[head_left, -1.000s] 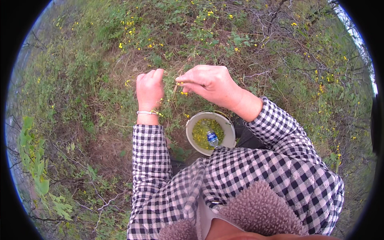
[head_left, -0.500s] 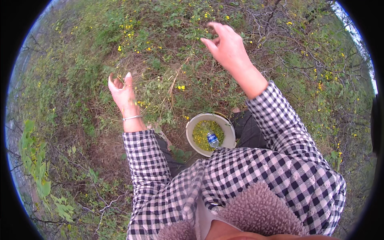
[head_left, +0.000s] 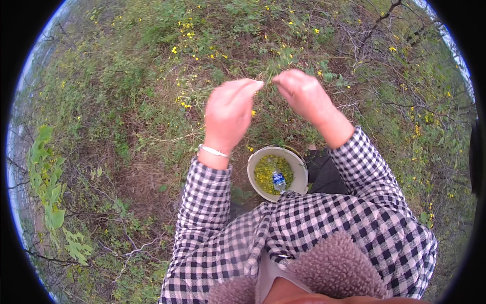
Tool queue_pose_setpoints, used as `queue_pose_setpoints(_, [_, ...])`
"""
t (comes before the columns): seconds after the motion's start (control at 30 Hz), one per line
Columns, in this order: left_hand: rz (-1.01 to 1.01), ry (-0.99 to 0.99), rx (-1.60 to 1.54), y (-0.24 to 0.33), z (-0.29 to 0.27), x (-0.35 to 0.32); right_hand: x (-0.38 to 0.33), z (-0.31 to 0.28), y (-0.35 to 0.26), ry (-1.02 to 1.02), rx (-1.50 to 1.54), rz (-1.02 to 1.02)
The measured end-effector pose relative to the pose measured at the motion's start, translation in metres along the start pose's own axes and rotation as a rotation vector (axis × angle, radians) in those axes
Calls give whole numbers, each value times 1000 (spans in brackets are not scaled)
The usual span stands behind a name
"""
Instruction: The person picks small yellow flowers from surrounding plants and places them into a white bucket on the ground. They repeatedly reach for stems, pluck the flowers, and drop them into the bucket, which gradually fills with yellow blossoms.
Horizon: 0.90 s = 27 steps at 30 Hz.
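Observation:
Above the bucket my two hands come close together, tips nearly meeting over a leafy green stem (head_left: 274, 70). My left hand (head_left: 229, 115), with a pale bracelet (head_left: 213, 151) at its wrist, is closed, thumb and fingers pressed together. Thin stalks and yellow flowers show beside it; whether it grips them is hidden. My right hand (head_left: 307, 100) is closed too, its fingers curled in a pinch beside the stem. Both are slightly blurred, so what they pinch cannot be made out. A pale bucket (head_left: 251, 175) below holds picked yellow-green flowers (head_left: 265, 171) and a clear plastic bottle (head_left: 279, 180) with a blue label.
Low green plants with yellow flowers (head_left: 190, 34) cover the slope ahead. Bare, twisted branches (head_left: 377, 23) spread at the upper right. Large green leaves (head_left: 53, 190) hang at the far left, above dry twigs (head_left: 139, 249). My dark trouser leg (head_left: 329, 175) is beside the bucket.
My left hand has swung right and up from the left side, and its fingers have closed. My right hand has come lower and curled its fingers, so the hands are now close together.

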<state>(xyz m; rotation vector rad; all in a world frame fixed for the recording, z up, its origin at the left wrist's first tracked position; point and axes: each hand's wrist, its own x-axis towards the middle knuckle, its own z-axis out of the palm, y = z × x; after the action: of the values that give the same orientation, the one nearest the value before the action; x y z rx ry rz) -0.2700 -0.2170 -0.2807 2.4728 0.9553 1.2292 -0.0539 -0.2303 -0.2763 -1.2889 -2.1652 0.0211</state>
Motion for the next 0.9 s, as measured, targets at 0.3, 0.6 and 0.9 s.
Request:
queue_pose_setpoints(0.3, [-234, -297, -280, -21, 25, -24, -10, 15, -53, -143, 163, -147])
queue_pose_setpoints(0.6, [-375, -345, -324, -36, 37, -34, -29, -7, -54, -894, 488, 25])
queue_pose_setpoints(0.9, [-375, -109, -336, -65, 62, -51, 88, 53, -72, -247, 729, -92])
